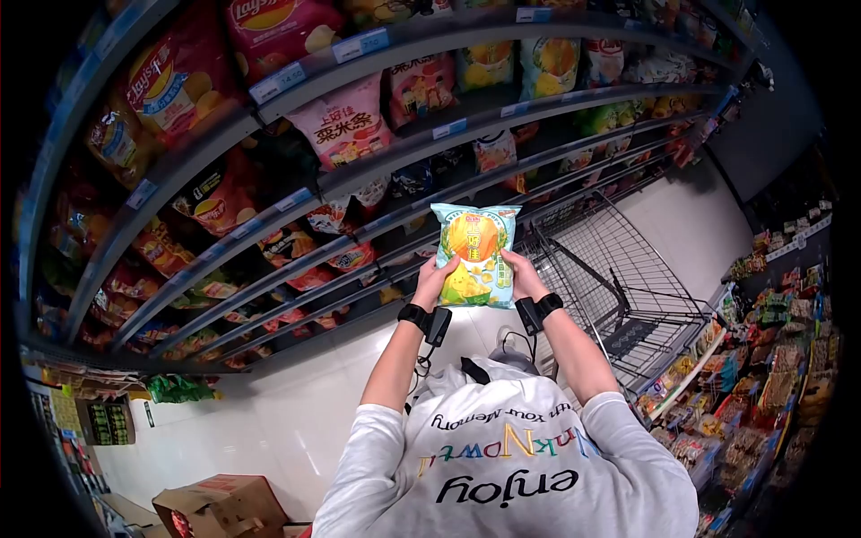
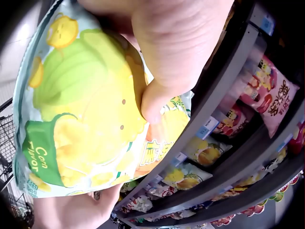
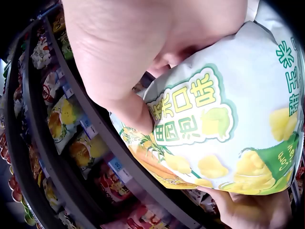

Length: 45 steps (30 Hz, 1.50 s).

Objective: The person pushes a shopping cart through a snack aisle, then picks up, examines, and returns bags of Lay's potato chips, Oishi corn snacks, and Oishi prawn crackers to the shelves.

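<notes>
A light blue snack bag (image 1: 475, 255) with yellow and orange pictures is held up between both hands in the head view. The left hand (image 1: 435, 280) grips its left edge, thumb on the printed front. On the opposite edge, the right hand (image 1: 527, 276) grips it in the same way. Close up in the left wrist view, the left thumb presses into the bag (image 2: 86, 109) beside a yellow cartoon face. The right wrist view has the right thumb pressing the bag (image 3: 248, 95) near green lettering. The fingers behind the bag are mostly hidden.
Shelves of snack bags (image 1: 345, 121) curve across the top and left. A wire shopping cart (image 1: 619, 269) stands right of the hands. More packaged goods (image 1: 762, 394) line the right side. A cardboard box (image 1: 220, 507) sits on the pale floor (image 1: 269, 412) at lower left.
</notes>
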Available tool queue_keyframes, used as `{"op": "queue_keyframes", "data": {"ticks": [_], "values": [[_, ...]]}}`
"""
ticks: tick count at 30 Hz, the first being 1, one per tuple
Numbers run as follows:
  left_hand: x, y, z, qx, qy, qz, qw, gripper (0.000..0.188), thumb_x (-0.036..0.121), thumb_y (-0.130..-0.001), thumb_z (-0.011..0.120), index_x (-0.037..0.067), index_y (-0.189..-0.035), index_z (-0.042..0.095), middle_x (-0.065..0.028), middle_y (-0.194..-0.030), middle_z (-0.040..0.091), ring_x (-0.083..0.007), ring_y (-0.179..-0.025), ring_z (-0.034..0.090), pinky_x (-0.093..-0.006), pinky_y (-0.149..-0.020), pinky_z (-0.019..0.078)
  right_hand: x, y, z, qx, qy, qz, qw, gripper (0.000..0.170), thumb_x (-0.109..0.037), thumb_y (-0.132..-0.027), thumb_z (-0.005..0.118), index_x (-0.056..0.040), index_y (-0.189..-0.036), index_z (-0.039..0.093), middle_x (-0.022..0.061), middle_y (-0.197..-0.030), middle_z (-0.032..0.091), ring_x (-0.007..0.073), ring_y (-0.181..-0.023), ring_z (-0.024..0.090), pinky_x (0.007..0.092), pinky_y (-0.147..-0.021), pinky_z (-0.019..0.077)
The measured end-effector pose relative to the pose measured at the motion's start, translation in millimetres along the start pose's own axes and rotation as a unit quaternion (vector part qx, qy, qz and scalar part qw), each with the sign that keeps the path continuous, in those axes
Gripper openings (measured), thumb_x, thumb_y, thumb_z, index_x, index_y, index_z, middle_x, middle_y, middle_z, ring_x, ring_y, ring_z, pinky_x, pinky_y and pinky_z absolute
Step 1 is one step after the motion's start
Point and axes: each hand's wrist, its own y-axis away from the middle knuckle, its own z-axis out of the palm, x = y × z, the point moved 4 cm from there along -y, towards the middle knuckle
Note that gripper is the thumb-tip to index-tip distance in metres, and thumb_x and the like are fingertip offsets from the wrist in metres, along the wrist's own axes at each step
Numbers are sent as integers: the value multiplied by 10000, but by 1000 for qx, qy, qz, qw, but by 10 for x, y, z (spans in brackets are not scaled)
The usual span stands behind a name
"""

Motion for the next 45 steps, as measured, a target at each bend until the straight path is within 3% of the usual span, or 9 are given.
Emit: {"op": "queue_keyframes", "data": {"ticks": [9,22,27,33,37,39,41,42,45], "values": [[-34,-531,868,55,-23,38,997,354,230,-880,618,-21,-1120,550,-83,-1060,623,-147,-915,612,-274,-803,479,-951,-154,-497,-59,-31,54,996,421,-227,-899,486,21,-1237,462,178,-1213,553,291,-1090,566,414,-957,441],[9,-532,1129,121,10,75,990,347,230,-870,635,-12,-1106,556,-80,-1049,624,-141,-925,605,-268,-812,474,-1250,-377,-569,-104,-24,98,989,338,-151,-879,506,10,-1176,486,154,-1153,581,269,-1045,589,408,-925,466],[154,-519,1284,151,-88,74,982,391,238,-841,675,-20,-1105,547,-80,-1053,623,-136,-929,596,-263,-817,467,-1344,-554,-661,-135,7,117,984,317,-148,-876,526,-4,-1157,489,134,-1132,587,245,-1015,599,394,-900,480],[931,-755,1469,152,-159,181,959,369,143,-787,726,2,-1092,572,-68,-1022,637,-128,-882,605,-267,-788,484,-2151,-668,3,-205,264,-9,942,662,-167,-774,742,-21,-1285,348,101,-1220,511,186,-1124,502,330,-952,406],[1719,-846,1778,131,-259,279,915,372,104,-725,757,17,-1045,587,-47,-971,648,-114,-864,593,-262,-779,477,-2849,-655,480,-231,420,-146,865,585,-174,-738,771,17,-1201,468,93,-1154,573,157,-1052,535,311,-909,428],[2076,-868,1959,129,-329,336,873,437,34,-663,776,14,-1052,577,-47,-977,646,-129,-902,588,-283,-809,473,-3175,-645,688,-162,532,-238,796,507,-123,-734,750,26,-1153,506,97,-1093,609,156,-982,569,316,-859,461],[2250,-1065,1975,91,-282,421,857,466,4,-639,784,9,-1054,574,-62,-1009,642,-143,-925,590,-296,-820,475,-3406,-694,866,-181,501,-318,784,435,-80,-760,728,10,-1129,517,81,-1099,602,159,-1005,557,314,-874,453],[2363,-1078,2012,122,-346,465,806,469,4,-642,785,10,-1060,574,-71,-1033,636,-156,-946,588,-304,-823,478,-3469,-741,921,-202,459,-352,791,391,-45,-772,709,8,-1109,518,85,-1091,606,177,-1005,565,323,-871,459],[2474,-1266,1992,168,-404,463,771,475,57,-670,770,-3,-1095,567,-140,-1056,640,-218,-971,614,-306,-816,475,-3702,-848,1092,-147,566,-442,681,401,-11,-749,700,2,-1104,512,151,-1061,622,256,-1007,592,353,-854,462]]}}
